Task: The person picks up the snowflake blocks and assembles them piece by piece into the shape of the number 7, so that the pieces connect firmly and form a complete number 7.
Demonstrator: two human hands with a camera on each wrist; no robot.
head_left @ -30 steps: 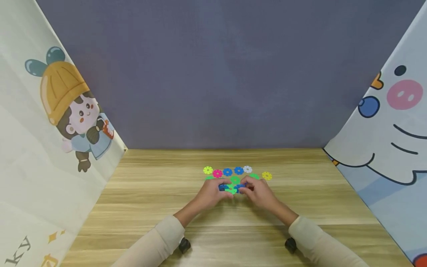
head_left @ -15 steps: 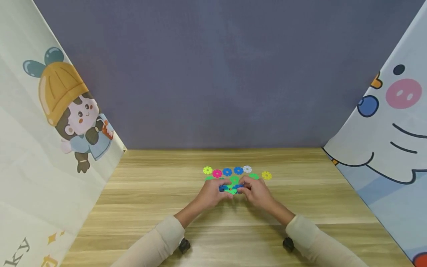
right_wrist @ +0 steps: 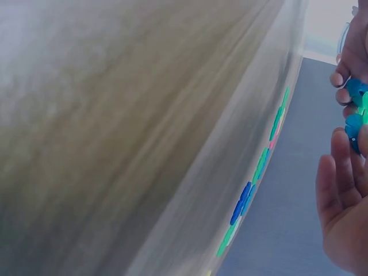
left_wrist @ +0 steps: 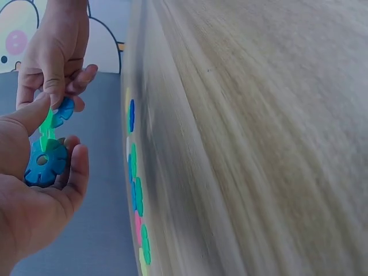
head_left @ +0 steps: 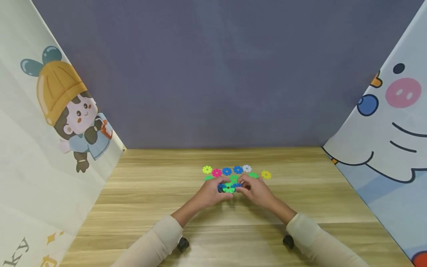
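Note:
Both hands meet over the wooden table (head_left: 150,193) around a small cluster of joined snowflake discs (head_left: 228,188), blue and green. My left hand (head_left: 221,189) grips a blue disc (left_wrist: 45,163) with a green disc (left_wrist: 49,123) slotted into it. Beyond the green one sits a second blue disc (left_wrist: 64,108), which my right hand (head_left: 241,188) pinches. In the right wrist view the blue pieces (right_wrist: 353,123) show between the right hand (right_wrist: 345,195) and the left fingers (right_wrist: 352,54). The cluster is held just above the table.
Loose discs lie in a row just behind the hands: yellow (head_left: 207,170), pink (head_left: 217,172), blue (head_left: 227,171), blue (head_left: 238,170), white (head_left: 247,168), green (head_left: 253,175), yellow (head_left: 266,174). Cartoon-printed panels stand left (head_left: 60,111) and right (head_left: 393,122), with a grey backdrop (head_left: 220,74) behind.
Both hands have crept slightly away from me toward the row of discs. The held cluster has turned a little, so the green disc faces up more.

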